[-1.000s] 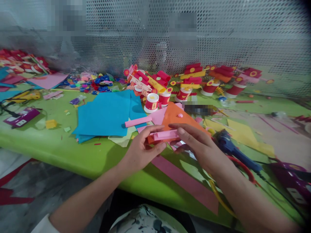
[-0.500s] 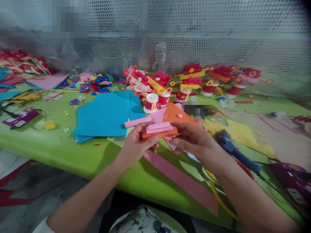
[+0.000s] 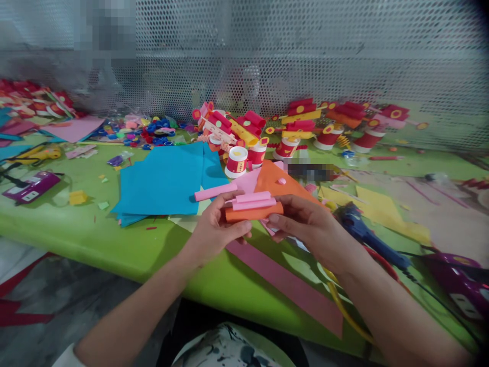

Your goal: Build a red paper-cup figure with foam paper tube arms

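Between my two hands is an orange foam roll [image 3: 252, 212] with a pink rolled foam piece [image 3: 252, 200] lying along its top. My left hand [image 3: 214, 224] grips the orange roll's left end, thumb in front and fingers behind. At the other end, my right hand [image 3: 305, 219] holds the roll between its thumb and fingers. Just beyond my left hand, a separate pink tube [image 3: 216, 192] rests across blue foam sheets [image 3: 164, 178]. Below my hands a long pink strip [image 3: 290, 285] runs slantwise over the green table [image 3: 153, 250].
Red and white cups [image 3: 237, 162] with foam rolls attached stand along the perforated metal panel [image 3: 305, 56]. A blue glue gun [image 3: 372, 237] lies right of my right hand, its cord near a purple power strip [image 3: 454, 285]. Blue and coloured small parts [image 3: 153, 132] are heaped at the back.
The orange piece, earlier with a loose pointed edge at its right end, now looks rolled closed. My right thumb and fingers have come in onto that end.
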### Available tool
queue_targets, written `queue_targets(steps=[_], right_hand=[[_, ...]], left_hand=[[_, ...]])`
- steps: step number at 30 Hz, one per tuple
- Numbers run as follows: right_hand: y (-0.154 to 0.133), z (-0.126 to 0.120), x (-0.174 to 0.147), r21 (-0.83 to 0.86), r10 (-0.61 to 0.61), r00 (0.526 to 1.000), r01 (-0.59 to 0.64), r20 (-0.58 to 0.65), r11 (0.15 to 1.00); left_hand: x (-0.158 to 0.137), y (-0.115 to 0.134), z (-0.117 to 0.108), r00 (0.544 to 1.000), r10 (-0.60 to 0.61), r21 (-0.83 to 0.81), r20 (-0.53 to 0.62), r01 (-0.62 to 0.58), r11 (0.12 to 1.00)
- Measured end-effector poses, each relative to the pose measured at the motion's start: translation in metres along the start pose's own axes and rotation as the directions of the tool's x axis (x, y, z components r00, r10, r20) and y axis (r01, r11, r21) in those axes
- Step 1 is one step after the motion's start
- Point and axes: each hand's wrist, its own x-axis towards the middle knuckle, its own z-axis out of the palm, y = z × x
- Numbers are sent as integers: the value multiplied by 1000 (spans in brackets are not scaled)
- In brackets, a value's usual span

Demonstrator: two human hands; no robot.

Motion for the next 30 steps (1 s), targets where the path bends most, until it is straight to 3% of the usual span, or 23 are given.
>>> queue_targets(steps=[13, 30], right_hand=[[-5, 1, -2, 53, 25, 999, -27, 31, 998], [-6, 2, 0, 103, 53, 998, -49, -29, 994]], left_hand=[[1, 3, 0, 996, 14, 49, -92, -10, 999], [5, -1, -6, 997, -38, -71, -72, 33, 997]])
